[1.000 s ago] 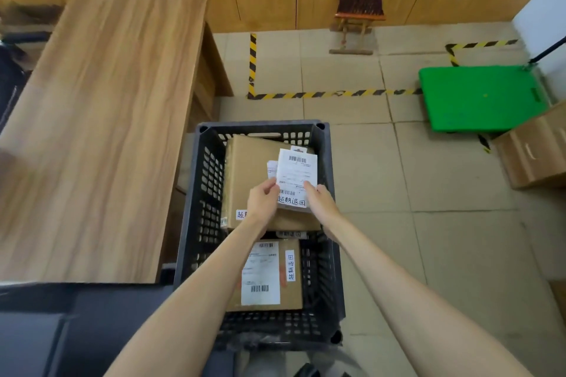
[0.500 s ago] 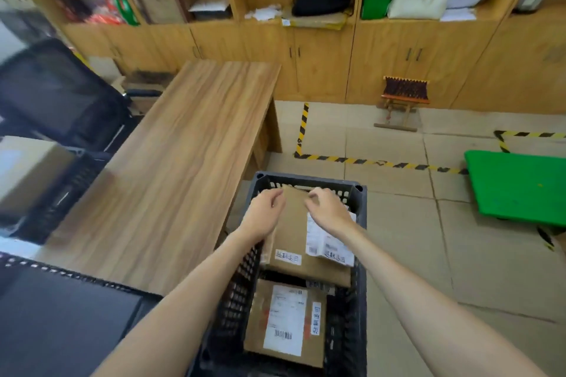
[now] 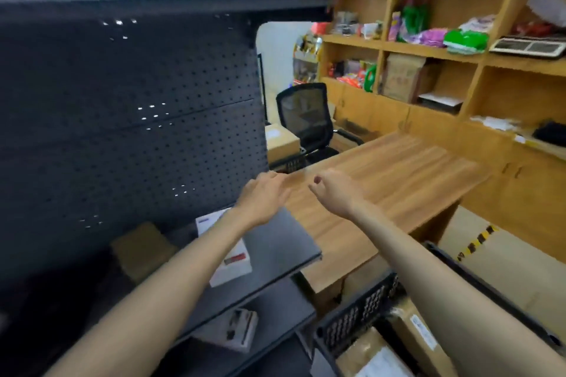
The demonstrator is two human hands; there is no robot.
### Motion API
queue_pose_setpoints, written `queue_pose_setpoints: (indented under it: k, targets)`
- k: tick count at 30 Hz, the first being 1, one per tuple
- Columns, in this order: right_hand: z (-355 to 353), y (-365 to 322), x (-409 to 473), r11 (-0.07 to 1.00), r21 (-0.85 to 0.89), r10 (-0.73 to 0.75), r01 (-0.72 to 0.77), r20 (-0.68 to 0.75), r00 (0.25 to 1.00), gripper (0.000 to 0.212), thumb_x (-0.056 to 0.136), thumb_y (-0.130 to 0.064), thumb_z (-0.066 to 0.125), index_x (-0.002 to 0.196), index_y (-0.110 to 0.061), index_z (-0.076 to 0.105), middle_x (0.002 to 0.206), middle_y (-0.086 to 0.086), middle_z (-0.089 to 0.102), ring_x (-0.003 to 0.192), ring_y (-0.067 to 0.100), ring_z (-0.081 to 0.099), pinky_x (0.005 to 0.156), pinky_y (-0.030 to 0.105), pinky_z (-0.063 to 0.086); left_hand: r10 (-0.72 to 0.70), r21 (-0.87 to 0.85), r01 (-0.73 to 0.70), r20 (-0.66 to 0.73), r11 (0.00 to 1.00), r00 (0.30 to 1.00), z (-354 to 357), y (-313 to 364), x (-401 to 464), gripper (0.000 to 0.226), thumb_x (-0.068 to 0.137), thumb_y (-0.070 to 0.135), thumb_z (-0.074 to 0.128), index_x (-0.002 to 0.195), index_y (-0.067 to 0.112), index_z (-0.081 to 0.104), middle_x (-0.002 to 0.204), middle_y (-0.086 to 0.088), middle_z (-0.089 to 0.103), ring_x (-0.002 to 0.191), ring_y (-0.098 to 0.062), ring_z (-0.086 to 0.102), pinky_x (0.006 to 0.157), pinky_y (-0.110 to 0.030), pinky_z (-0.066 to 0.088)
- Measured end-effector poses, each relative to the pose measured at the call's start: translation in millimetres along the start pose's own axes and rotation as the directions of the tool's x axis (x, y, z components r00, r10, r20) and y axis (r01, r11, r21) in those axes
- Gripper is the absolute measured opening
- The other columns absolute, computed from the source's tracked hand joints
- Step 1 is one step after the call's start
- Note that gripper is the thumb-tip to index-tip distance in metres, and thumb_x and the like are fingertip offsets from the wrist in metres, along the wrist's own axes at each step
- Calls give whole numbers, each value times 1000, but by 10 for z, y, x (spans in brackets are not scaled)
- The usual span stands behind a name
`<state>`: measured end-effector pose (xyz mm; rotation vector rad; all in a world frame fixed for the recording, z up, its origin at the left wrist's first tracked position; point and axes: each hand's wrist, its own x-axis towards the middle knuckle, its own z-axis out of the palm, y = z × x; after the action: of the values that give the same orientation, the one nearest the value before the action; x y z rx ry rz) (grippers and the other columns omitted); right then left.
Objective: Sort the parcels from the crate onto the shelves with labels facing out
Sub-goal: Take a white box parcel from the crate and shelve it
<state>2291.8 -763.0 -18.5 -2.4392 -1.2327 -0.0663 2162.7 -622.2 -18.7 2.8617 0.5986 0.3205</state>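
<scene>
I see both hands raised in front of me, above the near corner of the black shelf (image 3: 275,242). My left hand (image 3: 263,193) is released, its fingers stretched forward and blurred by motion. My right hand (image 3: 333,189) has its fingers curled inward; I cannot tell whether it pinches anything, since the patch between the two hands is smeared. On the shelf, under my left forearm, lies a white parcel (image 3: 232,266) with a red mark on top, and left of it a brown parcel (image 3: 141,248) sits against the perforated back panel (image 3: 128,131). A small white box (image 3: 242,330) rests on the shelf board below. Right of the shelf stands the desk (image 3: 398,180), and below the desk's near edge is the black crate (image 3: 358,318), with brown parcels (image 3: 413,337) bearing white labels lying inside it. Beyond the desk I see a black chair (image 3: 306,119).
</scene>
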Motion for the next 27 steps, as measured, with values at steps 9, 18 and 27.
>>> queue_pose_setpoints:
  k: [9,18,27]
  targets:
    - [677,-2257,-103,950,72,-310,302,171,935,33,98,-35,45,94,-6,62,104,18,63,100,39,59,73,38,43,-428,37,434,-109,900,897,-971,-1817,-2032,41,103,46,43,132,18,55,139,-2,54,124,-23,53,93,-36,44]
    - [1140,-3862,-451,853,185,-520,487,233,822,36,101,-42,42,109,-13,61,109,14,66,106,34,59,81,39,47,-683,102,705,-185,702,707,-1379,-2859,-3685,44,101,47,45,131,18,58,131,-7,61,122,-30,54,96,-41,47]
    - [1504,-4850,-592,766,283,-641,577,264,721,31,102,-39,42,102,-14,59,100,8,65,97,29,61,78,37,47,-804,111,831,-212,545,556,-1583,-3365,-4372,44,100,45,47,133,18,56,134,-10,58,126,-30,51,99,-40,45]
